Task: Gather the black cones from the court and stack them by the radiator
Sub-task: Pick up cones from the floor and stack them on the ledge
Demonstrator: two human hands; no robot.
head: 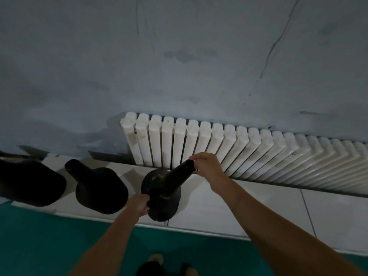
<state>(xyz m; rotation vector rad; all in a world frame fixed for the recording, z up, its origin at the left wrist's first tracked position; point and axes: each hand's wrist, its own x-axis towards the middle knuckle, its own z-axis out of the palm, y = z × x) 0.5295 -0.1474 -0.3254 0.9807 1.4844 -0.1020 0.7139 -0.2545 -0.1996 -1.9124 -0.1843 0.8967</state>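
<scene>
A black cone [169, 186] leans with its tip toward the white radiator [219, 148]. My right hand [207, 166] pinches the cone's tip. My left hand [139, 204] grips the rim of its round base on the near left. The base hovers over or rests on the white tiled strip [249, 212]; I cannot tell which. A second black cone [97, 186] stands to the left on the tiles, and part of a third black base [29, 182] shows at the far left edge.
A grey-blue wall [179, 66] rises behind the radiator. Green court flooring [49, 240] lies on the near side of the tiles. My feet [159, 263] show at the bottom edge.
</scene>
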